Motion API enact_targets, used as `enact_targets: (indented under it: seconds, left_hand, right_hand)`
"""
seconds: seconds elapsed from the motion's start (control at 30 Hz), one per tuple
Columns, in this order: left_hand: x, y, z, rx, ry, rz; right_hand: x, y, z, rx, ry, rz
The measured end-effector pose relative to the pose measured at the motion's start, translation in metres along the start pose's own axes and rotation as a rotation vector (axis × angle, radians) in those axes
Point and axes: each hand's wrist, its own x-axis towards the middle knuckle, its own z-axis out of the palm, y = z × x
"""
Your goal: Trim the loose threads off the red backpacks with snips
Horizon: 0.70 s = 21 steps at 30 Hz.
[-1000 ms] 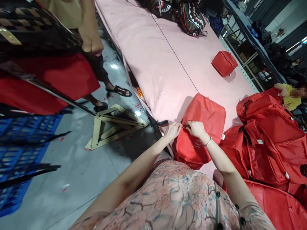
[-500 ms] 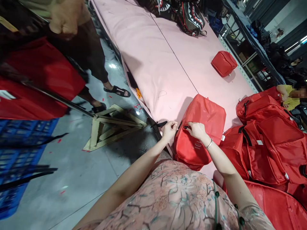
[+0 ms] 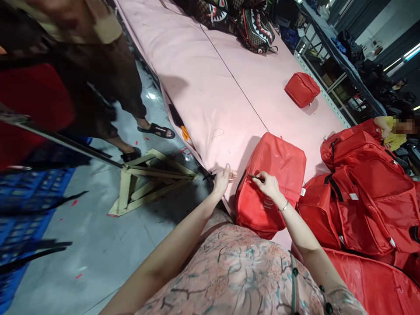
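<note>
A red fabric bag (image 3: 285, 153) with a black zip along its left edge lies before me on the pink-covered table (image 3: 226, 105). My right hand (image 3: 268, 186), with a bracelet at the wrist, rests over the bag. It is closed on a slim dark tool (image 3: 257, 178) that looks like thread snips; the tip points left toward the zip edge. My left hand (image 3: 223, 180) is just left of the bag, apart from it. Its thumb is raised and its fingers are loosely stretched, with nothing visible in them.
Several red bags (image 3: 361, 197) are heaped on my right. A small red bag (image 3: 302, 89) and patterned backpacks (image 3: 256, 30) lie farther up the table. On the left are a wooden-footed stand (image 3: 123, 188), a blue crate (image 3: 49, 192) and a standing person (image 3: 121, 83).
My left hand has drawn away from the bag's edge to the left, its fingers loosening. My right hand keeps the tool at nearly the same place. The person on the left has shifted.
</note>
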Motion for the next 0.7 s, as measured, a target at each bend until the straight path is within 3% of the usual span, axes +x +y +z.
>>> enact_targets:
  seconds: [0.17,0.27,0.4,0.53,0.6,0.7]
  left_hand:
    - [-0.014,-0.018,0.025,0.626,-0.228,0.076]
    - [-0.038,-0.03,0.045,0.82,-0.354,0.103]
    - [-0.068,-0.052,0.061,0.68,-0.609,-0.031]
    - [-0.069,-0.064,0.061,0.39,-0.797,-0.243]
    - [-0.057,-0.059,0.06,0.261,-0.783,-0.231]
    - [-0.029,-0.045,0.064,0.154,-0.597,-0.123]
  right_hand:
    - [0.013,0.006,0.017,0.248,0.193,0.139]
    - [0.032,0.006,0.02,0.281,0.29,0.215]
    - [0.047,0.024,0.029,0.329,0.266,0.348]
    - [0.04,0.052,0.045,0.592,0.262,0.288]
    - [0.035,0.063,0.053,0.73,0.308,0.237]
    - [0.035,0.072,0.061,0.935,0.317,0.198]
